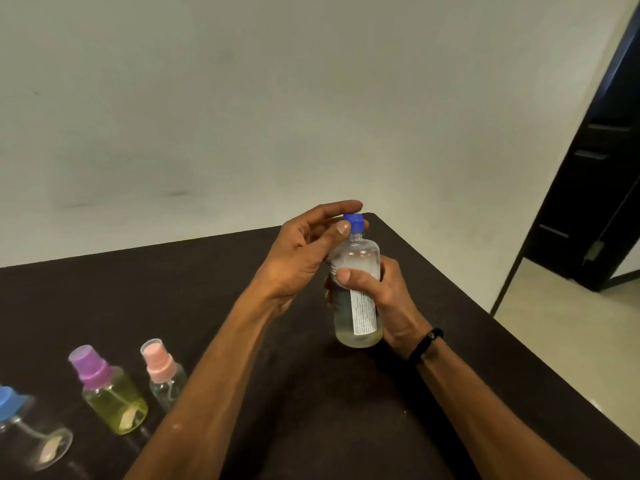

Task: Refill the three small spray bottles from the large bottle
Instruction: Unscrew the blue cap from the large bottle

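Observation:
The large clear bottle (pixel 356 258) with a white label stands upright on the dark table (pixel 311 393), a little liquid at its bottom. My right hand (pixel 384 299) grips its body. My left hand (pixel 304 244) pinches its blue cap (pixel 353 222) between thumb and fingers. Three small spray bottles stand at the lower left: one with a pink top (pixel 162 372), a yellow-tinted one with a purple top (pixel 107 389), and a clear one with a blue top (pixel 24 431) cut off by the frame's edge.
The table's right edge (pixel 519 344) runs diagonally toward me, with pale floor (pixel 571 341) beyond it. A dark doorway (pixel 602 174) stands at the right. A plain wall (pixel 242 116) rises behind the table.

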The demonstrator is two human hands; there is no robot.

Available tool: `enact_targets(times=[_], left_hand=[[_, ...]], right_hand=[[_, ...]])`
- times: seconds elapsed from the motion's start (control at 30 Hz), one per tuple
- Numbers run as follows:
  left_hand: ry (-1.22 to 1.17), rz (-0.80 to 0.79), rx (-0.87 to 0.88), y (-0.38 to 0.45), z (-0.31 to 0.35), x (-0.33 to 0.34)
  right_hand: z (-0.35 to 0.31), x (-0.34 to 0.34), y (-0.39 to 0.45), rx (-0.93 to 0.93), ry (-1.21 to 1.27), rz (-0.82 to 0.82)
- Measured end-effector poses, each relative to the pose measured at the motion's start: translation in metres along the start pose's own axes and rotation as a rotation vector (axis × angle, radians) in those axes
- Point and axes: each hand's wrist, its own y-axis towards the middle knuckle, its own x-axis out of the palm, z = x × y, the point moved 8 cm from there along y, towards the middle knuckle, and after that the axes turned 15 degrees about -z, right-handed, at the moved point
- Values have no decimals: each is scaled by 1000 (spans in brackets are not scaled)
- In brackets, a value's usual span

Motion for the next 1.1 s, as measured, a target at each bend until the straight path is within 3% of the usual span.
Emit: enact_targets(times=[0.43,0.73,1.1], left_hand=[[6,95,-55,-2,-8,-9],[-63,26,-71,0,-13,5],[-36,231,-21,-4,-8,-6]], right_hand=[[6,-5,2,35,-124,44],[1,-9,-1,26,-155,82],[5,-13,2,44,-240,113]])
